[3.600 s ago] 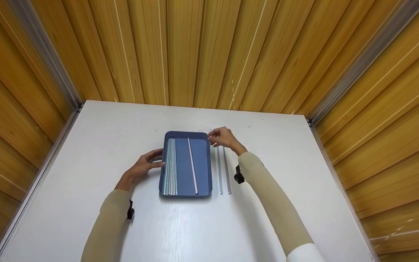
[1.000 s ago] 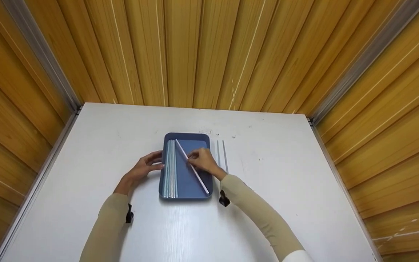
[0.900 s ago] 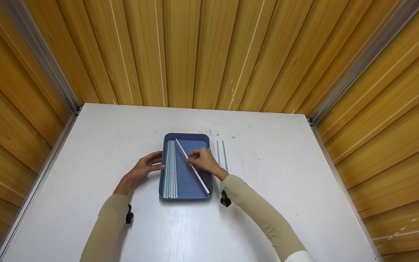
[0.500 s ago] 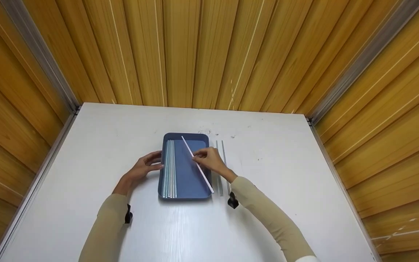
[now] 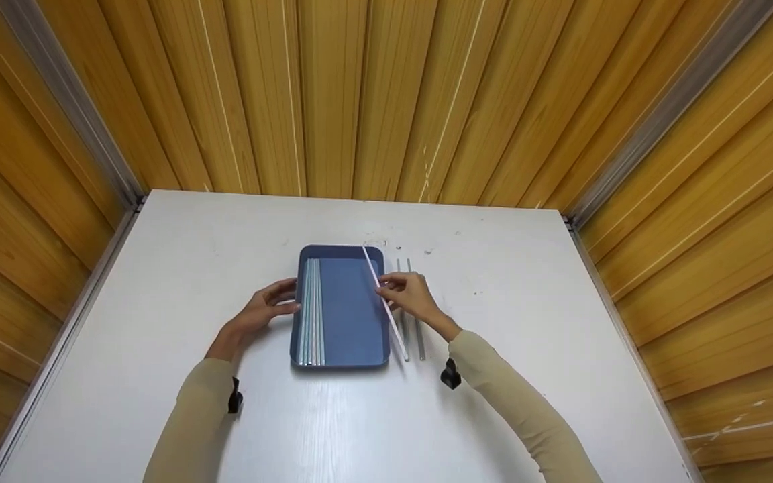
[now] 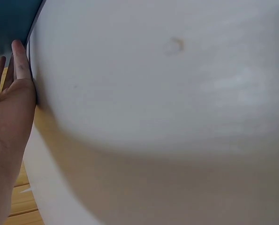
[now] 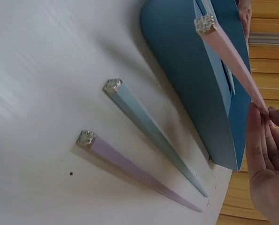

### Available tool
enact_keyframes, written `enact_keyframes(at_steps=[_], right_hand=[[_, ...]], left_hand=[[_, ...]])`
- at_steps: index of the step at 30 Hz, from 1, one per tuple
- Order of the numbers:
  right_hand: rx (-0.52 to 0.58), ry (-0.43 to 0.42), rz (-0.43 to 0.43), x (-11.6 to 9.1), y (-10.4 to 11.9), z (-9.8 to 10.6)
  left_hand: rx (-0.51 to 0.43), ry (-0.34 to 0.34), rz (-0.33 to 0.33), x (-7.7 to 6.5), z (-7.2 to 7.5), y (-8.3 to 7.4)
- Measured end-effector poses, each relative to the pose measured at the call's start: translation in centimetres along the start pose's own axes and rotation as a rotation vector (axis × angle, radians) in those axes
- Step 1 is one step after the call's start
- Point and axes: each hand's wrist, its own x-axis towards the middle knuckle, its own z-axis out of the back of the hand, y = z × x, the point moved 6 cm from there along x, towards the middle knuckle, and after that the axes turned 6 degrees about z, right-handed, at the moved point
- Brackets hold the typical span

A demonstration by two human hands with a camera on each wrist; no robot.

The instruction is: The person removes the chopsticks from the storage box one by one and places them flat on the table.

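My right hand (image 5: 415,296) pinches a pink chopstick (image 5: 396,335) between thumb and fingertips, over the right rim of a blue tray (image 5: 353,322). In the right wrist view the pink chopstick (image 7: 235,61) has a silver patterned end and tilts above the tray wall. Two more chopsticks lie on the table beside the tray, one light blue (image 7: 151,131) and one purple (image 7: 134,172). Several pale chopsticks (image 5: 313,315) lie side by side along the tray's left wall. My left hand (image 5: 259,314) rests against the tray's left side, fingers extended, as the left wrist view shows.
The white table (image 5: 333,429) reaches back to yellow wood-look panels (image 5: 333,100). More panels and grey metal rails (image 5: 668,114) bound both sides. Small dark marks show on the table behind the tray.
My right hand came from the tray's far right corner, took hold of the pink chopstick inside the tray, then carried it rightward over the right rim. My left hand has stayed at the tray.
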Motion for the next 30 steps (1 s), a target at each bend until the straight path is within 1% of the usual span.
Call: enact_keyframes(at_steps=[2, 6, 8, 15, 19, 24, 27, 30], right_hand=[[0.001, -0.018, -0.007, 0.0, -1.4, 0.5], [-0.035, -0.058, -0.002, -0.7, -2.0, 1.8], [-0.034, -0.071, -0.010, -1.1, -2.3, 2.5], [-0.016, -0.123, -0.086, -2.6, -4.0, 4.5], [-0.051, -0.159, -0.113, -3.5, -4.9, 5.6], [-0.060, -0.215, -0.140, -4.5, -5.8, 6.7], [-0.083, -0.248, -0.178, -5.0, -6.5, 7.2], [-0.110, -0.266, -0.217, -5.3, -7.1, 7.4]], left_hand=[[0.008, 0.000, 0.001, 0.0, 0.0, 0.0], [0.022, -0.001, 0.001, 0.0, 0.1, 0.2], [0.017, -0.004, 0.004, 0.0, 0.1, 0.3], [0.023, 0.004, -0.002, 0.0, 0.3, 0.3], [0.019, 0.001, 0.005, 0.0, 0.4, 0.3], [0.023, 0.000, 0.000, 0.0, 0.3, 0.2], [0.015, 0.008, -0.003, 0.0, 0.2, 0.2], [0.008, 0.002, 0.003, 0.1, 0.2, 0.2]])
